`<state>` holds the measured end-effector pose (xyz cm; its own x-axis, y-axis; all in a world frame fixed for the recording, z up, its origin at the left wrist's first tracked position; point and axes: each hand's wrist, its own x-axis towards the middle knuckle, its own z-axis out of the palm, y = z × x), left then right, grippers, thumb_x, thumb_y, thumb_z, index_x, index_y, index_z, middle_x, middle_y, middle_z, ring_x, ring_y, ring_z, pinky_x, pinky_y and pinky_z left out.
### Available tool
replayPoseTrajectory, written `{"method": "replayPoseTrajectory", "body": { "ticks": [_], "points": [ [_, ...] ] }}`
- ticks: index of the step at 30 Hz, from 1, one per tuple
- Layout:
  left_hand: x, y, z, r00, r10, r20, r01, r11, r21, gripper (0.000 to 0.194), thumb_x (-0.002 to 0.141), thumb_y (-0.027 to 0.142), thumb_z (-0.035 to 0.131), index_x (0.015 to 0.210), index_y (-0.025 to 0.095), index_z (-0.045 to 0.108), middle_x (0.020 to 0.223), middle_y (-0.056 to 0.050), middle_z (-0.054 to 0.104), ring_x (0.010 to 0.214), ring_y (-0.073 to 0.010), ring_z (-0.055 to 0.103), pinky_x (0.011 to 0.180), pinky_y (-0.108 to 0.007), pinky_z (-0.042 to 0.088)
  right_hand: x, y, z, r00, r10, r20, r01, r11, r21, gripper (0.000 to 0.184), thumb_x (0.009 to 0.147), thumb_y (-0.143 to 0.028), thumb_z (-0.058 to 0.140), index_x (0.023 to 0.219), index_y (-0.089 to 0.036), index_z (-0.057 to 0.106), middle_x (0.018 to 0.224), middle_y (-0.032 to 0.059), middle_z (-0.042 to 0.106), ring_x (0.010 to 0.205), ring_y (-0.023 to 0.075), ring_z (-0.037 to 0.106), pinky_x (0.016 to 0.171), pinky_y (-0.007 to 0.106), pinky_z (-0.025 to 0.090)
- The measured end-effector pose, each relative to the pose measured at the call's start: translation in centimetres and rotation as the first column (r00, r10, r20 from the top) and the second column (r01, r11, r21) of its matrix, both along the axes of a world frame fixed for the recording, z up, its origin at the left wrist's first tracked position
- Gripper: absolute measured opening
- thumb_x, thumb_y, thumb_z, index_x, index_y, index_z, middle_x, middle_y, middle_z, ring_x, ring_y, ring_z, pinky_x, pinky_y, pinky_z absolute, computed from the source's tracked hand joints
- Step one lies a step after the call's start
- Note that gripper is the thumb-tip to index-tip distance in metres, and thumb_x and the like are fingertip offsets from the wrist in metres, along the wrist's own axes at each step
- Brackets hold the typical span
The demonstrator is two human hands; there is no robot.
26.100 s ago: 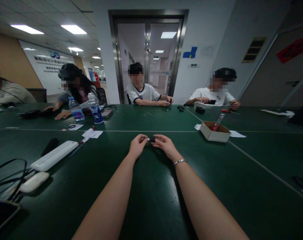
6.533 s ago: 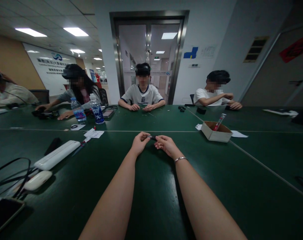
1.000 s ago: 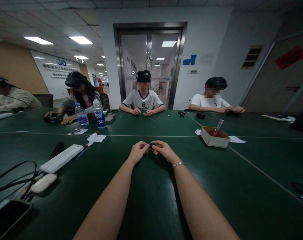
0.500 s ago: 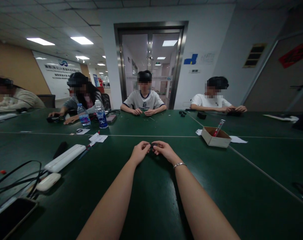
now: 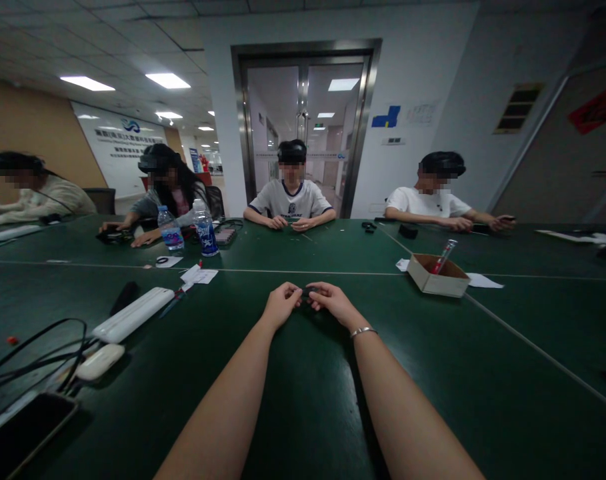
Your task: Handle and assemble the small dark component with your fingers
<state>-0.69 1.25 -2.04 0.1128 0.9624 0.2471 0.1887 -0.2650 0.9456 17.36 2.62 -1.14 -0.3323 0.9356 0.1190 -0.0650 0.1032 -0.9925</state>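
Both arms reach forward over the dark green table (image 5: pixel 303 413). Between my fingertips is a small dark object (image 5: pixel 307 291), too small to make out its kind. My left hand (image 5: pixel 284 304) pinches at its left end with thumb and forefinger. From the other side my right hand (image 5: pixel 331 302), below a silver bracelet (image 5: pixel 363 331), grips the same piece with thumb and curled fingers. The two hands nearly meet just above the tabletop, and the fingers hide most of the piece.
On the left lie a phone (image 5: pixel 27 430), a white power strip (image 5: pixel 133 315), a white case (image 5: pixel 101 362) and black cables. Two bottles (image 5: pixel 205 230) stand farther back. A small box (image 5: pixel 437 283) holding a tube is at right. Several people sit across the table.
The whole view has shifted slightly, so things sit a little farther right. My hands keep the same grip on the dark piece. The person at far right has moved their hands apart.
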Motion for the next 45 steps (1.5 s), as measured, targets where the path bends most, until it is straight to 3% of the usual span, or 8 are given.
{"method": "replayPoseTrajectory", "body": {
  "ticks": [5,9,20,26,38,45],
  "points": [
    [0.05,-0.33,0.5,0.998,-0.034,0.058,0.032,0.999,0.04,0.028,0.079,0.037,0.063,0.098,0.017,0.06,0.078,-0.003,0.063,0.069,-0.0143,0.061,0.065,-0.026,0.047,-0.04,0.03,-0.01,1.0,-0.004,-0.025,0.004,1.0,-0.023,0.035,0.072,-0.026,0.078,0.102,-0.012,0.066,0.068,0.0028,0.067,0.052,0.0098,0.059,0.053,0.021,0.051],
    [0.08,-0.37,0.65,0.994,-0.067,0.081,0.061,0.995,0.074,0.024,0.075,0.031,0.066,0.093,0.016,0.06,0.075,-0.001,0.061,0.067,-0.0126,0.059,0.066,-0.025,0.047,0.0,-0.03,0.04,0.999,0.005,-0.037,-0.006,1.0,-0.021,0.037,0.071,-0.026,0.078,0.103,-0.012,0.065,0.07,0.0037,0.068,0.053,0.0097,0.059,0.054,0.021,0.051],
    [0.04,0.24,-0.21,1.0,0.021,-0.016,-0.021,1.0,0.013,0.029,0.079,0.043,0.059,0.086,0.015,0.062,0.071,-0.004,0.065,0.066,-0.0158,0.061,0.063,-0.027,0.045,0.12,0.5,-0.66,1.0,0.017,-0.012,-0.017,1.0,-0.01,0.039,0.073,-0.026,0.077,0.106,-0.012,0.064,0.07,0.0024,0.066,0.054,0.0095,0.058,0.055,0.022,0.051],
    [0.17,-0.05,0.1,0.998,0.038,-0.044,-0.038,0.999,-0.006,0.031,0.081,0.047,0.056,0.083,0.016,0.062,0.07,-0.003,0.065,0.065,-0.0154,0.06,0.062,-0.026,0.045,0.21,0.58,-0.78,0.999,0.034,-0.021,-0.034,0.999,-0.007,0.041,0.071,-0.029,0.078,0.106,-0.012,0.064,0.071,0.0026,0.066,0.055,0.0098,0.058,0.055,0.022,0.051],
    [0.05,0.02,0.1,0.996,0.013,-0.084,-0.012,1.0,0.017,0.029,0.082,0.046,0.056,0.08,0.017,0.061,0.067,-0.001,0.063,0.064,-0.0147,0.059,0.063,-0.026,0.045,0.27,0.72,-0.82,0.999,0.034,-0.031,-0.034,0.999,-0.001,0.042,0.071,-0.03,0.078,0.106,-0.013,0.064,0.072,0.0035,0.067,0.057,0.0109,0.06,0.056,0.023,0.052],
    [0.11,-0.21,0.29,1.0,0.019,-0.02,-0.018,0.997,0.073,0.023,0.08,0.038,0.06,0.092,0.019,0.06,0.075,-0.001,0.063,0.069,-0.0142,0.061,0.062,-0.024,0.046,0.11,0.64,-0.76,0.999,0.037,-0.035,-0.037,0.999,0.003,0.039,0.07,-0.03,0.079,0.103,-0.013,0.066,0.071,0.0031,0.067,0.055,0.0109,0.06,0.054,0.023,0.051]
  ]
}}
